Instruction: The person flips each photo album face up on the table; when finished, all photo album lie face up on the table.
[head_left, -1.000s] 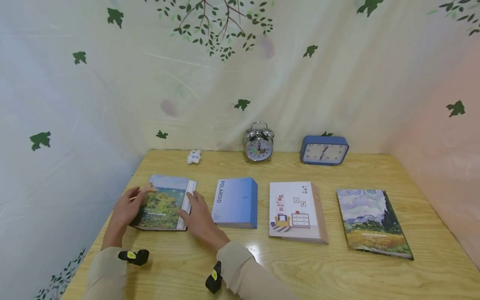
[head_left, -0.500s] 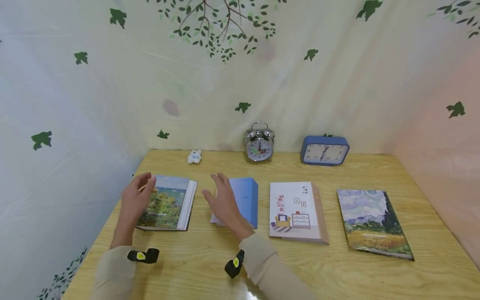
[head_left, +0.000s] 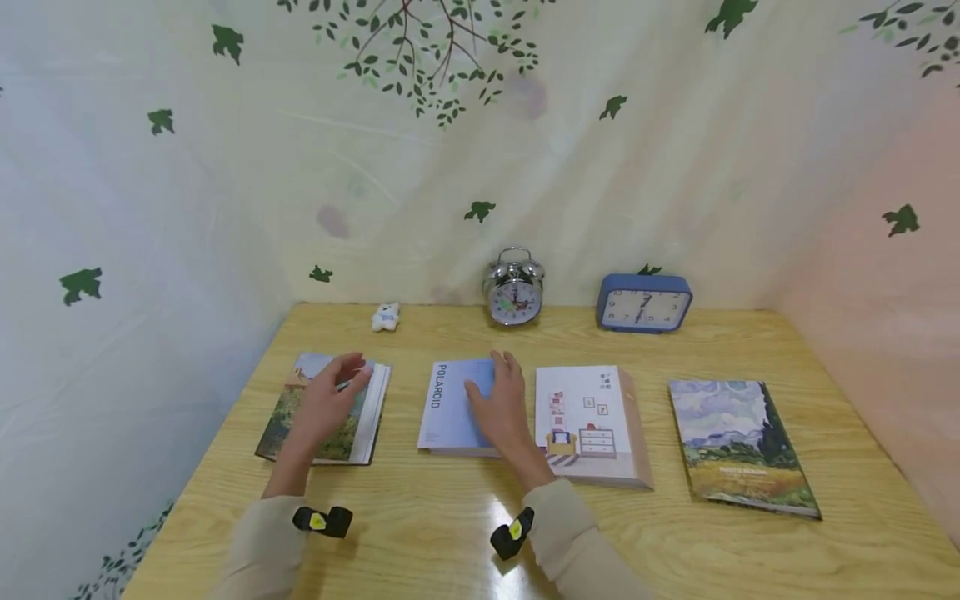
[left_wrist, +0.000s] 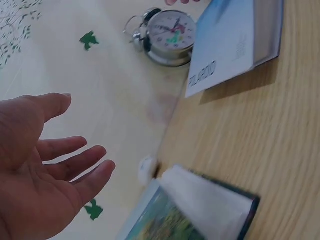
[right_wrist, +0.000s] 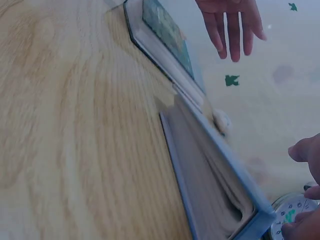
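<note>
My left hand point(head_left: 324, 407) hovers over the photo album with a painted garden-and-sea cover point(head_left: 285, 417), at the left of the table. Its fingers are loosely bent and hold nothing; the left wrist view shows the open palm point(left_wrist: 35, 185) apart from that album. Over the right part of the blue POLAROID album point(head_left: 450, 408) is my right hand point(head_left: 504, 408), thumb spread from the fingers, hiding some of the cover. From the right wrist, the Polaroid album's page edges point(right_wrist: 200, 170) show, with the right fingers point(right_wrist: 307, 225) above its cover.
A white album with a furniture drawing point(head_left: 577, 408) and a painted landscape album point(head_left: 738, 442) lie to the right. Along the back stand a small white bear figure point(head_left: 386, 317), a silver twin-bell alarm clock point(head_left: 514, 296) and a blue rectangular clock point(head_left: 645, 304). Curtains hang behind.
Both hands have left the garden-cover album's sides and moved right. The right hand has come over the Polaroid album, the left over the garden-cover album's right part.
</note>
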